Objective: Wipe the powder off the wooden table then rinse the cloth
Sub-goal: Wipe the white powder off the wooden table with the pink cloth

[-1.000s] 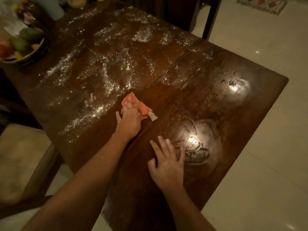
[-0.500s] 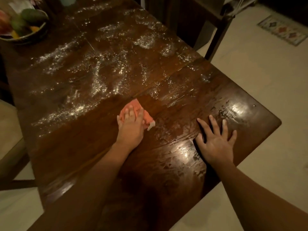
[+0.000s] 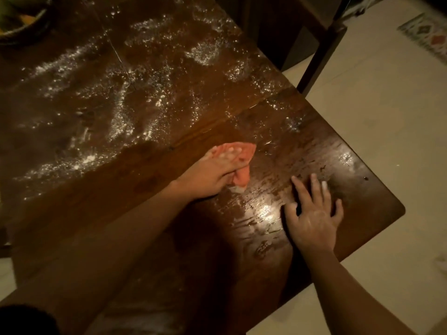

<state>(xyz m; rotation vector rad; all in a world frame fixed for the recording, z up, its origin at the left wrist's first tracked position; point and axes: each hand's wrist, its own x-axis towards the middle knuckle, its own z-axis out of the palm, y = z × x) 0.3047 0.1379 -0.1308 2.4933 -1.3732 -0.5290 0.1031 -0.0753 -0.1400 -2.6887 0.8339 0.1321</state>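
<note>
Pressing on one orange cloth, the left hand lies over it near the middle of the wooden desk. Grip there: fingers straight and flat on top of the cloth, not curled round it. One fold bunches out beside the thumb; cannot tell whether the thumb holds it.

The cloth sits right at the edge of the white powder. Powder covers the far and left part of the desk in loose streaks and clumps. The near strip along the left forearm shows bare brown wood. Right of the cloth the surface looks wet and streaked, with one bright glare patch.

The right hand rests on that streaked area, near the desk's right corner, apart from the cloth. Grip fully spread: fingers splayed, palm down, holding nothing.

Further out:
- One bowl of fruit sits on the desk at the top left, partly cut off by the frame.
- One dark furniture leg stands beyond the desk's far edge.
- Pale floor lies on the right, with one patterned rug at the top right.
</note>
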